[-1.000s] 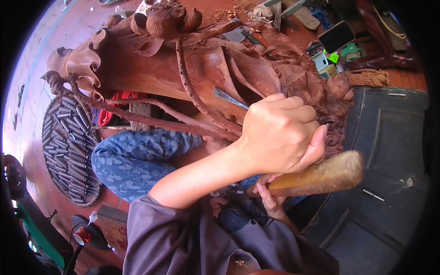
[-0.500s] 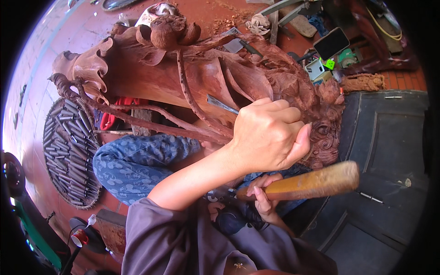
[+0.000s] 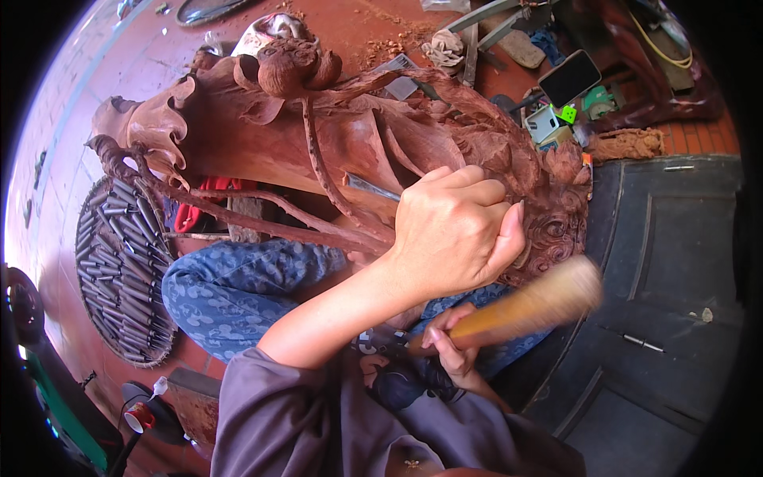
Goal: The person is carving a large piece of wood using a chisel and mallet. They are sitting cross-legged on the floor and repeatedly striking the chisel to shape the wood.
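Observation:
My left hand (image 3: 453, 230) is closed in a fist around a carving chisel; its metal blade (image 3: 370, 189) sticks out to the left over the wood, while the handle is hidden in my fingers. Below it, my right hand (image 3: 451, 343) grips the thin end of a wooden mallet (image 3: 524, 306). The mallet's thick end points up to the right and is blurred by motion, apart from the left fist. Under the chisel lies a large reddish wood carving (image 3: 262, 147) with curled leaf edges, round pods and long stems (image 3: 318, 155). The blade's contact with the wood cannot be made out.
At the left, a round basket (image 3: 173, 338) holds many chisels (image 3: 127, 274). A dark panelled board (image 3: 675, 238) lies at the right. Beyond the carving are a phone (image 3: 570, 78), a crumpled cloth (image 3: 443, 49) and wood chips (image 3: 393, 40). My bent knee (image 3: 230, 290) is beneath the stems.
The mallet's thick end has swung up and left, closer to my left fist. My left hand and the chisel have shifted slightly left, still held.

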{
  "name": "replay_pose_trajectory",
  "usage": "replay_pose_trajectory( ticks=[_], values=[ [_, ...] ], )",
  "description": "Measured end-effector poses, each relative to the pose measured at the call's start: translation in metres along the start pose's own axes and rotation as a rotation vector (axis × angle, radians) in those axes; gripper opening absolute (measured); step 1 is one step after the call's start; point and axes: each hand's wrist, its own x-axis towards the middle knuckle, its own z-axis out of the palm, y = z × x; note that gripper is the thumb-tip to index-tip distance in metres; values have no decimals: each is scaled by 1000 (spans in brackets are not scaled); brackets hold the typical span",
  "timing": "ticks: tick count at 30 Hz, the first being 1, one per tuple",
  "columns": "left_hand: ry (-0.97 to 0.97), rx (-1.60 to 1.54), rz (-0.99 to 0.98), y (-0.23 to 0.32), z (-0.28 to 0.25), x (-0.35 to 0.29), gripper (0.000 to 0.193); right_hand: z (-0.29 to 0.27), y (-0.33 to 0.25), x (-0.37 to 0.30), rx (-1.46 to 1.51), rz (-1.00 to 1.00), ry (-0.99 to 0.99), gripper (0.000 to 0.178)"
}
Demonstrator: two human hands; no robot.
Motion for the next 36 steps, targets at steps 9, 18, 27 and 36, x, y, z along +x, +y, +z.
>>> replay_pose_trajectory(
  ticks=[9, 18, 27, 36],
  values=[
    [-10, 28, 1, 19, -8, 2, 22, -17, -4, 0, -213, 50, -128, 32],
    [23, -28, 11, 14, 10, 10, 28, -13, -23, 8, 91, -107, -182, 30],
    [24, -38, 35, 5, 4, 6, 27, -6, -14, 7, -122, -118, -142, 30],
    [49, -37, 33, 1, 3, 6, 28, 2, -17, 8, -30, -75, -58, 28]
  ],
)
